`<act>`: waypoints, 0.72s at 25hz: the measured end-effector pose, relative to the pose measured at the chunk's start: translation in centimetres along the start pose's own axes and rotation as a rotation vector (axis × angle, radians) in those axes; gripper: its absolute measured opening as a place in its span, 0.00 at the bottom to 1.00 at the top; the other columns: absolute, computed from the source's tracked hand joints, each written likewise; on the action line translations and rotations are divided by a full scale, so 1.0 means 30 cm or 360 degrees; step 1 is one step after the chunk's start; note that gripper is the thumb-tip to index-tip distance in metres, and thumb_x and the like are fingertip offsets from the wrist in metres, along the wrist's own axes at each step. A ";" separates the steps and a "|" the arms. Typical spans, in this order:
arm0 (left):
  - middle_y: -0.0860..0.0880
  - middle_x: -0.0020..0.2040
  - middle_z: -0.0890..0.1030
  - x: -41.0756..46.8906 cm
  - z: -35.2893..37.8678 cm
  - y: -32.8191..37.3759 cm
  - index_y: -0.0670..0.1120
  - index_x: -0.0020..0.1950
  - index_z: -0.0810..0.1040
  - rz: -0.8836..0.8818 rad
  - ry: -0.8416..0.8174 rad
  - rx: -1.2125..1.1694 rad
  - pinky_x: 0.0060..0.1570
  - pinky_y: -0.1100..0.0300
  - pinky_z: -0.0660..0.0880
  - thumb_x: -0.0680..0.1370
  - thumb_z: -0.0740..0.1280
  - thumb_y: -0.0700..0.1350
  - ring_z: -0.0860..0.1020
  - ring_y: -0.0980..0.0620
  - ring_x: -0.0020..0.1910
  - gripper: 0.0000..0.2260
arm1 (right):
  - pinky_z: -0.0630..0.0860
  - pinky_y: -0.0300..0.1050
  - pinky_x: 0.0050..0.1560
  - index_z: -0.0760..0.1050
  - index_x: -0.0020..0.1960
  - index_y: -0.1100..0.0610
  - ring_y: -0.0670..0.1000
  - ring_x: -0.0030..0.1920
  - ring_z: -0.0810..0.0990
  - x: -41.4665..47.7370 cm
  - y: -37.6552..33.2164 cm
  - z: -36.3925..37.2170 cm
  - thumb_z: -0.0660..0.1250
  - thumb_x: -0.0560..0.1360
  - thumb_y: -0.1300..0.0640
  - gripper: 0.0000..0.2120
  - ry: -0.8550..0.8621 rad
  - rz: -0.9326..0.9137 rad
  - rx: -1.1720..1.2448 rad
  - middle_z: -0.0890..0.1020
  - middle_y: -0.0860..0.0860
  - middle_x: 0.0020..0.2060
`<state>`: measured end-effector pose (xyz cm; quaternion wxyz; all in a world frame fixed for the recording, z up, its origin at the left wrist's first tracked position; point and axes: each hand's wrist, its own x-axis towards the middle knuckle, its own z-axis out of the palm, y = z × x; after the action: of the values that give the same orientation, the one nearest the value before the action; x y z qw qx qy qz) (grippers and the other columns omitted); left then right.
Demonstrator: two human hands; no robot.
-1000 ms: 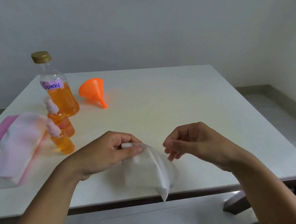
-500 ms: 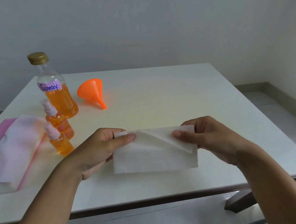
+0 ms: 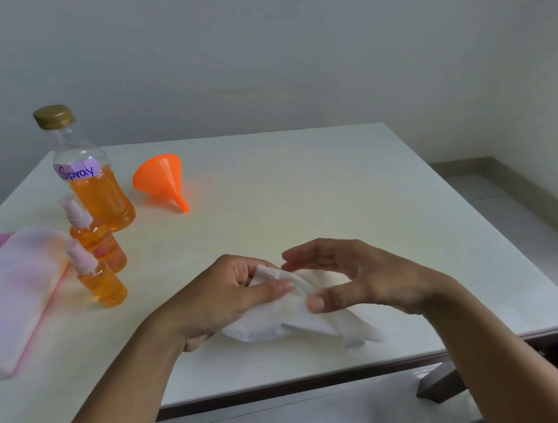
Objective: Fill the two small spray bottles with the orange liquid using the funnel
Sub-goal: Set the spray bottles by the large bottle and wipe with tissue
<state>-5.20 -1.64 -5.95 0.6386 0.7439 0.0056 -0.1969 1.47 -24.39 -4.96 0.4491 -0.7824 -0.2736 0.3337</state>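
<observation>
Two small spray bottles stand at the left of the table, one nearer (image 3: 100, 280) and one behind it (image 3: 96, 237), both capped with pale pump tops and holding orange liquid. Behind them stands a large bottle (image 3: 90, 177) labelled "Spray" with a gold cap, partly full of orange liquid. An orange funnel (image 3: 162, 180) lies on its side to the right of it. Near the front edge my left hand (image 3: 221, 298) pinches a white tissue (image 3: 282, 317) between thumb and fingers. My right hand (image 3: 357, 277) hovers over the tissue, fingers spread, thumb close to it.
A pink and white pack of tissues (image 3: 11, 294) lies at the table's left edge. The white table (image 3: 303, 191) stands against a plain wall, with a skirting board and floor to the right. A table leg (image 3: 440, 380) shows below the front edge.
Half a second ago both hands held the tissue stretched flat between them. Now the right hand has let go and opened, and the tissue is crumpled in the left hand.
</observation>
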 end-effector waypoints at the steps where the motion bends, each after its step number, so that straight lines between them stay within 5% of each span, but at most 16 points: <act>1: 0.45 0.50 0.87 0.000 -0.002 0.002 0.44 0.54 0.85 0.0007 -0.0004 0.0002 0.44 0.61 0.79 0.76 0.71 0.46 0.85 0.49 0.48 0.10 | 0.74 0.58 0.71 0.79 0.64 0.45 0.47 0.65 0.81 0.013 -0.003 0.012 0.80 0.68 0.44 0.26 -0.0026 -0.0007 0.0009 0.84 0.43 0.60; 5: 0.43 0.49 0.86 0.000 -0.027 0.003 0.44 0.53 0.84 0.0082 0.0125 -0.0038 0.45 0.58 0.80 0.74 0.73 0.44 0.84 0.47 0.47 0.09 | 0.80 0.56 0.60 0.86 0.54 0.59 0.55 0.49 0.86 0.033 -0.002 0.022 0.77 0.74 0.55 0.11 -0.0082 0.0072 0.0124 0.88 0.58 0.50; 9: 0.40 0.45 0.85 0.024 -0.044 -0.023 0.49 0.54 0.82 0.0163 0.0416 -0.0005 0.47 0.51 0.76 0.73 0.74 0.49 0.80 0.42 0.39 0.11 | 0.81 0.56 0.51 0.85 0.53 0.62 0.63 0.46 0.85 -0.013 0.014 -0.043 0.75 0.75 0.54 0.12 0.0097 0.0151 0.0251 0.87 0.62 0.50; 13: 0.50 0.40 0.85 0.058 -0.038 -0.052 0.54 0.51 0.81 0.0195 0.0684 0.0272 0.39 0.58 0.75 0.77 0.71 0.49 0.78 0.54 0.33 0.04 | 0.82 0.60 0.46 0.81 0.49 0.57 0.65 0.46 0.86 -0.034 0.072 -0.162 0.69 0.80 0.56 0.05 0.1136 0.0045 0.0347 0.86 0.63 0.46; 15: 0.51 0.40 0.85 0.067 -0.035 -0.058 0.54 0.51 0.81 0.0234 0.0705 0.0333 0.38 0.62 0.75 0.77 0.71 0.48 0.80 0.53 0.34 0.04 | 0.74 0.50 0.35 0.77 0.46 0.54 0.61 0.41 0.80 -0.052 0.083 -0.232 0.65 0.82 0.57 0.07 0.1690 0.0083 -0.0252 0.81 0.54 0.36; 18: 0.51 0.39 0.85 0.072 -0.033 -0.060 0.55 0.50 0.81 0.0299 0.0716 0.0427 0.39 0.60 0.78 0.77 0.71 0.48 0.81 0.51 0.36 0.03 | 0.59 0.46 0.37 0.80 0.57 0.57 0.56 0.40 0.71 -0.105 0.059 -0.275 0.59 0.82 0.62 0.11 0.1982 0.0138 -0.0910 0.75 0.50 0.36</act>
<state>-3.38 -0.89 -8.21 0.5325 0.8441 0.0520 0.0343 6.06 -31.77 -2.56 0.2847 -0.9264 -0.0103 -0.2462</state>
